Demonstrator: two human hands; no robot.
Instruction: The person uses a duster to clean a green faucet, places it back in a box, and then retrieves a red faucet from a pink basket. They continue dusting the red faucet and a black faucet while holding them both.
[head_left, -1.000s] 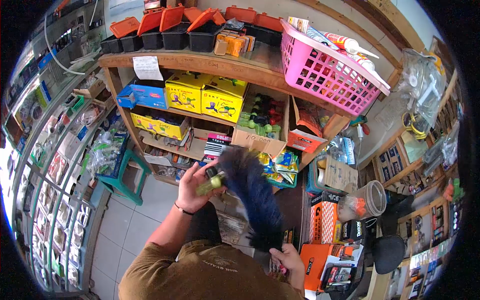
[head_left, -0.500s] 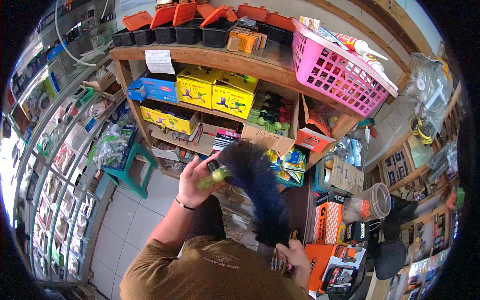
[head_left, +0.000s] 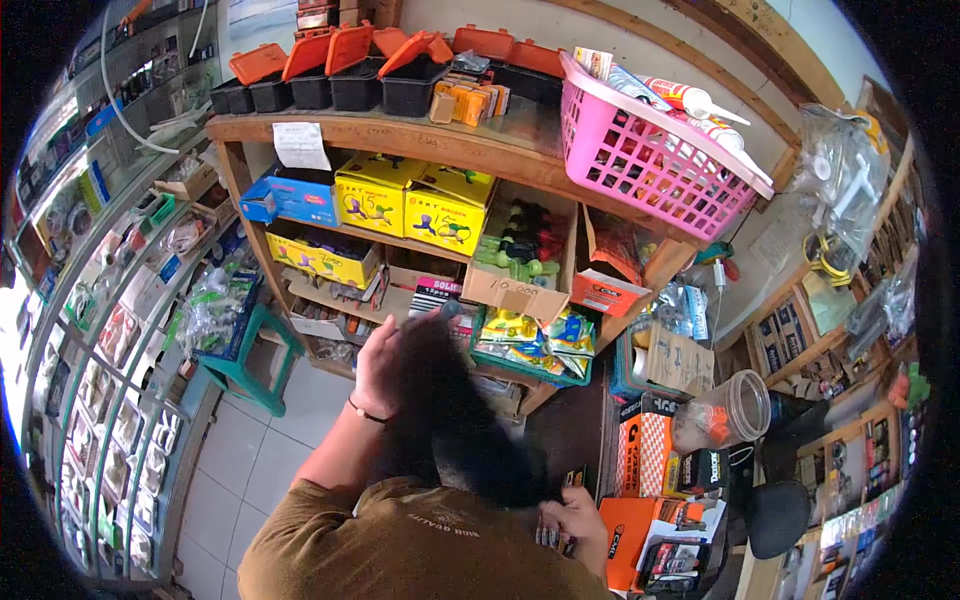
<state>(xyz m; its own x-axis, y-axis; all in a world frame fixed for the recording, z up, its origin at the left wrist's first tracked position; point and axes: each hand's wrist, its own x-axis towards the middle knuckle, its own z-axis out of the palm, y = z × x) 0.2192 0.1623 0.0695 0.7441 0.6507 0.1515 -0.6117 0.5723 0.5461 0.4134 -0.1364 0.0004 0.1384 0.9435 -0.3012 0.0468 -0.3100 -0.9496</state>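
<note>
A dark, fluffy duster [head_left: 470, 420] stretches across the front of the body, blurred by motion. Its lower end is at my right hand [head_left: 575, 520], whose fingers are wrapped round the handle. My left hand [head_left: 380, 365] is raised at the duster's upper end, with its fingers largely hidden behind the dark bristles. Whether it holds anything there cannot be made out. Just beyond the duster is the wooden shelf unit, with an open cardboard box [head_left: 515, 290] of green, black and red items and a teal basket [head_left: 535, 345] of yellow and blue packets.
A pink basket [head_left: 660, 150] of tubes stands on the shelf top [head_left: 400, 130], beside black bins with orange lids [head_left: 410, 90]. Yellow boxes [head_left: 445, 215] sit below. A green stool [head_left: 260, 360] is at left. At right are a clear jar [head_left: 740, 405] and an orange box [head_left: 625, 535].
The duster has swung left and down, its upper end now covering part of my left hand. The yellow-green item seen in my left hand is now hidden. The view has shifted slightly.
</note>
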